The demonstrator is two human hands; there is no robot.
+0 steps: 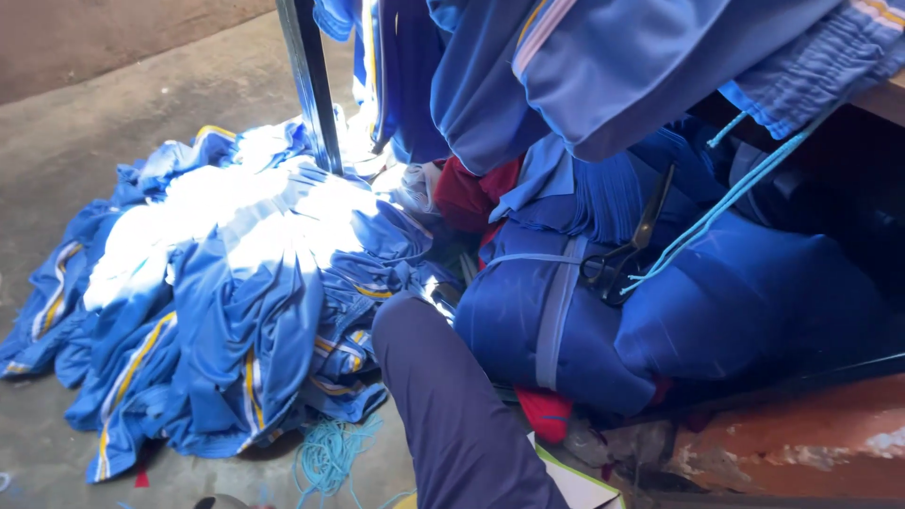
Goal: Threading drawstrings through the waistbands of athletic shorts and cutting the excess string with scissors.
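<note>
- Blue garments (pixel 217 302) with yellow and white side stripes lie heaped on the grey concrete floor (pixel 85 123) at the left, partly in bright sunlight.
- A tangle of light blue cord (pixel 330 457) lies on the floor just below the heap.
- A dark metal leg (pixel 311 85) stands upright behind the heap.
- A knee in dark trousers (pixel 452 405) comes up from the bottom edge, between the heap and a tied blue bundle (pixel 679 320).
- Black scissors (pixel 627 250) rest on the bundle, beside a light blue drawstring (pixel 745 184) hanging from blue clothes above (pixel 603 66).
- Red cloth (pixel 471 193) shows behind the bundle.
- Neither hand is in view, so I cannot tell how the fingers are set.
</note>
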